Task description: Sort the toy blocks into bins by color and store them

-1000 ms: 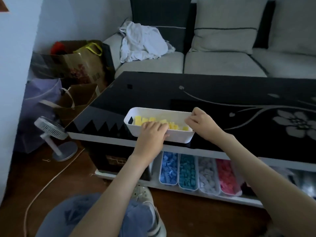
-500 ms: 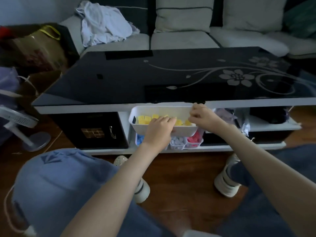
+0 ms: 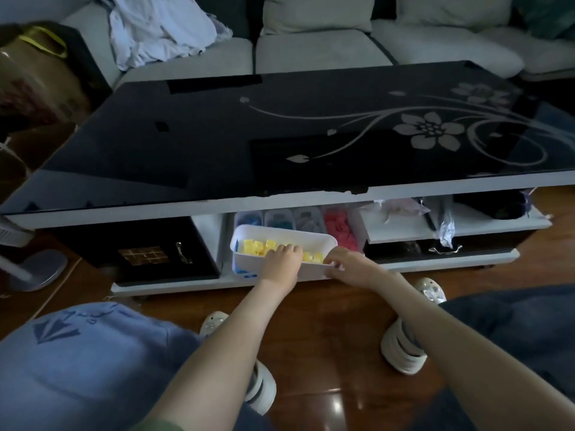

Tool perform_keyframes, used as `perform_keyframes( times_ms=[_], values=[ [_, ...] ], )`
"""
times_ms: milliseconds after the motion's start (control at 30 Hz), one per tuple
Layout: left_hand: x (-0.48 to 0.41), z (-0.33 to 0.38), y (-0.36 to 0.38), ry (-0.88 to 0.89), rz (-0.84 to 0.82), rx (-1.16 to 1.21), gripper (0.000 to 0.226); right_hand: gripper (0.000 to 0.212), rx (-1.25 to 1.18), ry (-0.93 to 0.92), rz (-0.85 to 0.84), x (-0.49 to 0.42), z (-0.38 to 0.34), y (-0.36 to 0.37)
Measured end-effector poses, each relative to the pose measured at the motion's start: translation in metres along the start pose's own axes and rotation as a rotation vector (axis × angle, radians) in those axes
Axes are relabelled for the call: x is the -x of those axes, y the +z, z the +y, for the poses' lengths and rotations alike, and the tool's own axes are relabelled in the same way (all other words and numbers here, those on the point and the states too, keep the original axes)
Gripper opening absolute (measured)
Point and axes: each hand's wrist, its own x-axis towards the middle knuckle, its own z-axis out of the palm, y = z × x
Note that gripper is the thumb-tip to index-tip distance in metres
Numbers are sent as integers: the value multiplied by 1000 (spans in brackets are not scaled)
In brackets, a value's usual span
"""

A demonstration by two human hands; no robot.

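Head view: crouched person, left knee [image 3: 77,353] and shoe [image 3: 401,353] nearest, on wood floor [image 3: 326,321]. Both arms reach forward to white bin [image 3: 245,263] of yellow blocks [image 3: 258,246], held low in front of the open shelf [image 3: 186,284] under the worktop [image 3: 217,150]. Left grip [image 3: 281,259] hooks over the near long rim, fingertips inside against the blocks. Right grip [image 3: 351,265] pinches the right end rim. Two-handed hold probably steadies the loaded bin and steers it in. Bin sits skewed, right end nearer. Can't tell if its base touches the shelf. Just behind it are four bins side by side: blue [image 3: 249,217], teal [image 3: 280,219], grey [image 3: 308,220], pink [image 3: 337,227], one colour each. So sorting looks done and this is the storing step. That row fills the bay, so the yellow one likely goes in front of it; its left end overlaps the blue bin's front. Worktop edge overhangs, hence the low approach. Farther: sofa [image 3: 317,51] with heaped clothes [image 3: 155,29], unrelated.
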Motion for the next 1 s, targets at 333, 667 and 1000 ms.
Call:
perform_keyframes(
  times_ms=[333, 667, 1000],
  values=[
    [-54, 4, 35, -88, -168, 108, 51, 24, 181, 140, 56, -62, 39, 15],
    [-94, -2, 64, -60, -141, 153, 61, 34, 231, 237, 29, -91, 65, 14],
    [-90, -13, 64, -25, -78, 177, 60, 44, 292, 192, 156, -90, 64, 15]
  ],
)
